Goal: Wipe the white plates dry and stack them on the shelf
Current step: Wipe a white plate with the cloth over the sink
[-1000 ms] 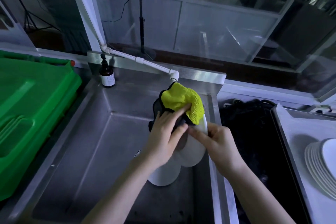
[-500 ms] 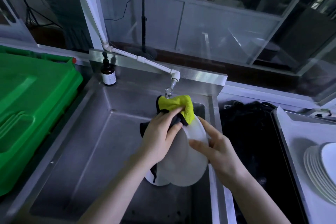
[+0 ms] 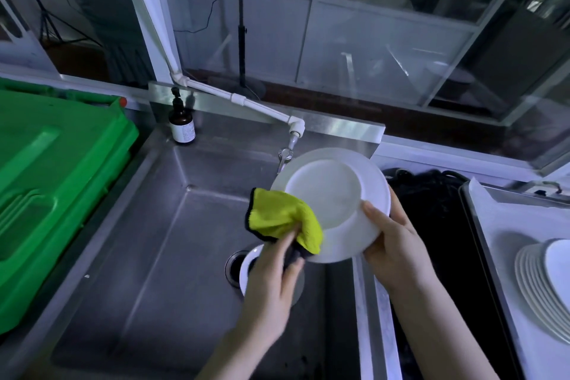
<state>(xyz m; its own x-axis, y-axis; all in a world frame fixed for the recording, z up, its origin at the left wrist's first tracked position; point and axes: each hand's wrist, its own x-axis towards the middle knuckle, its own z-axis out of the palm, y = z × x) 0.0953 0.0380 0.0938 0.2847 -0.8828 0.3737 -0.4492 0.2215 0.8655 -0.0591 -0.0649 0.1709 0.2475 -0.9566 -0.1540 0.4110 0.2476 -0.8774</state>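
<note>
A white plate (image 3: 330, 194) is held above the steel sink (image 3: 154, 241), tilted with its underside toward me. My right hand (image 3: 391, 241) grips its right rim, fingers curled over the edge. My left hand (image 3: 274, 281) holds a yellow cloth with a dark edge (image 3: 277, 216) against the plate's lower left rim. Another white plate (image 3: 246, 268) lies in the sink over the drain, mostly hidden by my left hand. A stack of white plates (image 3: 543, 281) rests on the white surface (image 3: 509, 225) at the right.
A green plastic crate (image 3: 46, 188) sits left of the sink. A brown pump bottle (image 3: 182, 126) stands at the sink's back left corner. A white pipe with a tap (image 3: 290, 139) reaches over the basin. A dark bin (image 3: 431, 210) lies between sink and white surface.
The plate has turned from edge-on to showing its underside and has risen. The cloth slid from the top of the plate down to its lower left rim with my left hand.
</note>
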